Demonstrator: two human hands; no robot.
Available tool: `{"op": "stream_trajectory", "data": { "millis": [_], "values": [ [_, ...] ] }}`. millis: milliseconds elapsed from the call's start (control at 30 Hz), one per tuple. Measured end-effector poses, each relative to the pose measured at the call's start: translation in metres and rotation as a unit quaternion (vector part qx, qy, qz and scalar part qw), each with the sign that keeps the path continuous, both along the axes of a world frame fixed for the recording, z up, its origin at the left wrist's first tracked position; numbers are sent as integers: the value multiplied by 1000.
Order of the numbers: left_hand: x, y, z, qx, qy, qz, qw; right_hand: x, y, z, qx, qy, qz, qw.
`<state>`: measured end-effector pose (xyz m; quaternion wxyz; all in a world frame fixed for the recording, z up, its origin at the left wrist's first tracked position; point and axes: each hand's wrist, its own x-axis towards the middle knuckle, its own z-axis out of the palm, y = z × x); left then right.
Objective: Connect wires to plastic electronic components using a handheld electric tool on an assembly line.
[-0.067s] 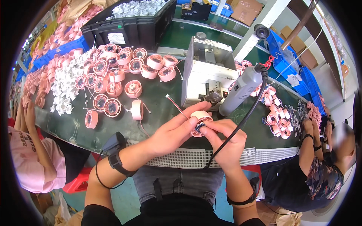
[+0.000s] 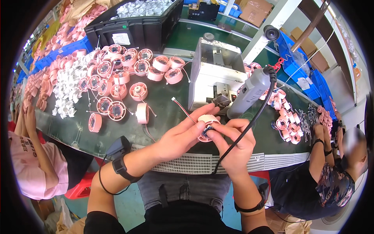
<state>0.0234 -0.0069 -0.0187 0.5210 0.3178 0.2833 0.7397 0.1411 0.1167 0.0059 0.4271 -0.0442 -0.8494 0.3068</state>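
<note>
In front of me, my left hand [image 2: 179, 138] is closed round a pink round plastic housing [image 2: 206, 118], tilted so its hollow side faces me. A small dark circuit board [image 2: 207, 130] shows inside. The thumb and fingers of my right hand [image 2: 238, 145] press on the board and the rim of the same housing. A thin wire lead [image 2: 180, 105] with a white plug sticks out past my left fingers. Part of the housing is hidden by my fingers. Just beyond my hands hangs a grey powered screwdriver [image 2: 249, 93], its black cable [image 2: 249, 128] passing across my right hand.
A whitish bench machine [image 2: 202, 84] stands behind my hands. Similar pink housings [image 2: 115, 111] with wires lie to the left, beside white plastic parts [image 2: 70, 89] and a black crate [image 2: 128, 33]. More pink parts [image 2: 288, 124] lie right. Co-workers sit at both sides.
</note>
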Motion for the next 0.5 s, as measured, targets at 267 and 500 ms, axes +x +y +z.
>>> {"op": "stream_trajectory", "data": {
  "millis": [267, 500],
  "values": [
    [-1, 3, -8, -80, 159, 17, 984, -8, -1, -18, -288, 22, 55, 956],
    [-7, 5, -13, -201, 77, 44, 975, -26, 30, -8, -110, 53, -191, 974]
  ]
}}
